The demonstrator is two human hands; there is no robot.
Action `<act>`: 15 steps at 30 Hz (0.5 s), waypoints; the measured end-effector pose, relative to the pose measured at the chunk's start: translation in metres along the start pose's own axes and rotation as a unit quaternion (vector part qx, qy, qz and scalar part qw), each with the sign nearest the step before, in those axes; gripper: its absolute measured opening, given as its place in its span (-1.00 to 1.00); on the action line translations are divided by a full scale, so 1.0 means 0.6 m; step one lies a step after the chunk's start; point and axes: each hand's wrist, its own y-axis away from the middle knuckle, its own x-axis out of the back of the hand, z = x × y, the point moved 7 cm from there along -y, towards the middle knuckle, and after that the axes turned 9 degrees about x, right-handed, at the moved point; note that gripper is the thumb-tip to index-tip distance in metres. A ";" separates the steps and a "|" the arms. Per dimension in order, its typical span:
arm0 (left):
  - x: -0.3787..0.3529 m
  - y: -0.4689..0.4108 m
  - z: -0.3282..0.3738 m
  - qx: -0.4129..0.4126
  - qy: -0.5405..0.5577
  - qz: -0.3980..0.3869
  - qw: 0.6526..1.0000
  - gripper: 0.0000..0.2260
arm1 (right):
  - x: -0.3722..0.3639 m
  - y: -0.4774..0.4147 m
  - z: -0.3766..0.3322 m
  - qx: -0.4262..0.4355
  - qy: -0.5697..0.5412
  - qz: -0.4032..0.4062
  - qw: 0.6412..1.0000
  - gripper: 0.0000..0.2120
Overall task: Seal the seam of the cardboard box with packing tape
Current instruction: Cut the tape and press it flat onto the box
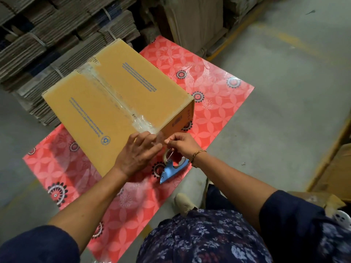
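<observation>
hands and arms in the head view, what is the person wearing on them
Both forearms are bare, with dark navy sleeves pushed up above the elbows. The right hand has a beaded gold-and-dark bracelet at the wrist. The left hand shows no jewellery or glove. No watch shows on either wrist.

Left hand (137, 152) spread flat, right hand (182, 144) pinching

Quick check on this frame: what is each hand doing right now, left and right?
Left hand: open, fingers spread, pressing the tape down at the near edge of the cardboard box.
Right hand: closed in a pinch grip on the tape dispenser.
</observation>
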 end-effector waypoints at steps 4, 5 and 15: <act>0.003 -0.002 0.002 -0.006 -0.015 -0.016 1.000 -0.68 | -0.001 -0.004 0.004 0.000 -0.007 0.003 1.000 -0.83; 0.003 -0.002 0.001 -0.002 -0.016 -0.022 1.000 -0.69 | -0.001 -0.006 0.007 -0.001 -0.007 0.002 1.000 -0.83; -0.009 -0.005 -0.009 0.058 -0.056 -0.058 0.995 -0.84 | -0.014 -0.035 0.007 -0.015 0.036 0.022 0.999 -0.81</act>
